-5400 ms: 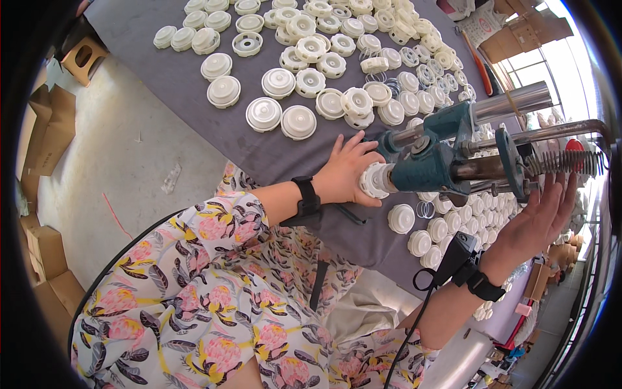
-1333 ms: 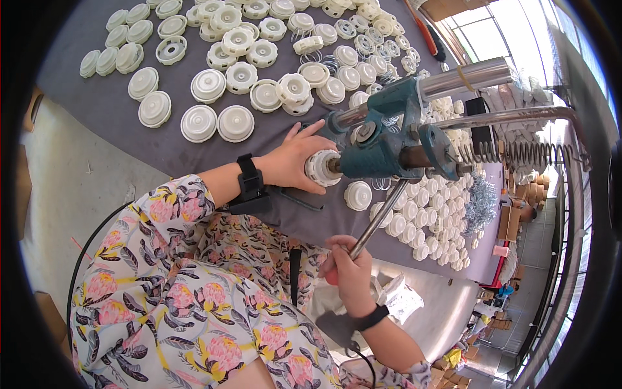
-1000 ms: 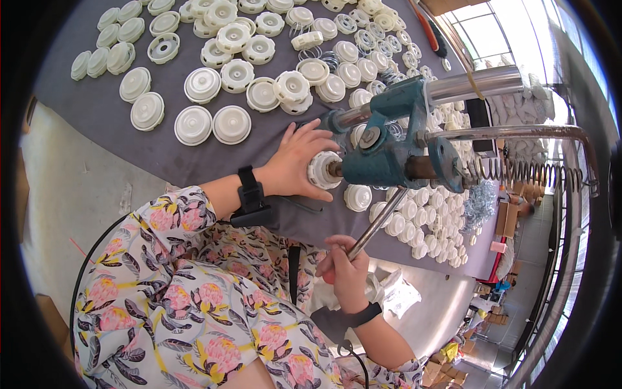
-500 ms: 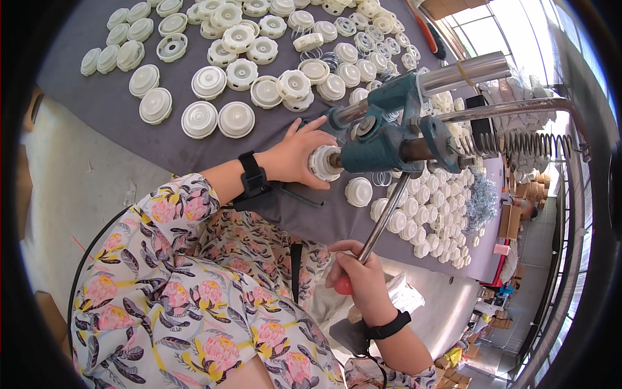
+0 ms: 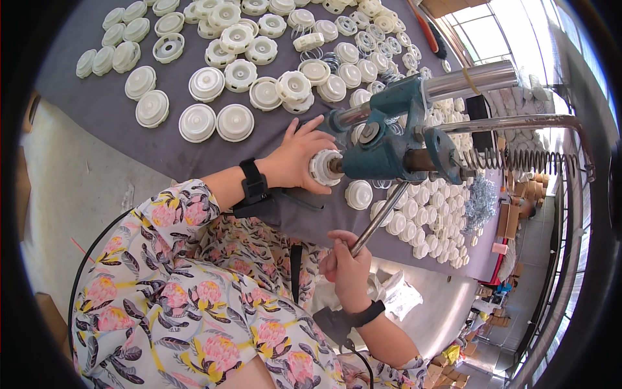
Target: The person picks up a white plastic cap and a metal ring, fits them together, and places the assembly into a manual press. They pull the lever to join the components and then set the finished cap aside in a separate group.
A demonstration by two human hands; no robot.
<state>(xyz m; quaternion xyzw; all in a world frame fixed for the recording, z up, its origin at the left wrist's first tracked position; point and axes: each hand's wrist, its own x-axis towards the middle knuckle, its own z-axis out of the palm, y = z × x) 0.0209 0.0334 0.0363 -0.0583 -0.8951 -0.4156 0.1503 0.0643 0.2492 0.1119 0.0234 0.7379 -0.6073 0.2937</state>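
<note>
Left hand (image 5: 301, 155) cupped half open about a white cap (image 5: 320, 167) at the press (image 5: 382, 155); right hand (image 5: 350, 271) closed on its lever (image 5: 381, 222)

Well to the left of the press, loose white caps (image 5: 152, 109) lie over the grey cloth (image 5: 188, 155). Nearer the press comes the person's left hand, its fingers spread toward the press base and its thumb curving beneath, so the hand forms an open C. Inside that C, against the palm and between thumb and forefinger, sits the white cap, right at the tip of the press's ram (image 5: 336, 166). That hand was at the same cap and ram five seconds ago.

Below the press, on the near side, the right hand is wrapped around the lower end of the lever. Five seconds ago it was up to the right of the press, fingers stretched out near the coil spring (image 5: 525, 159); half a second ago a red knob showed under its fingers, and now I can't see it. Just below the press, left of the lever, one more cap (image 5: 357, 194) rests on the cloth, and right of the lever many small ones (image 5: 421, 220) crowd together.
</note>
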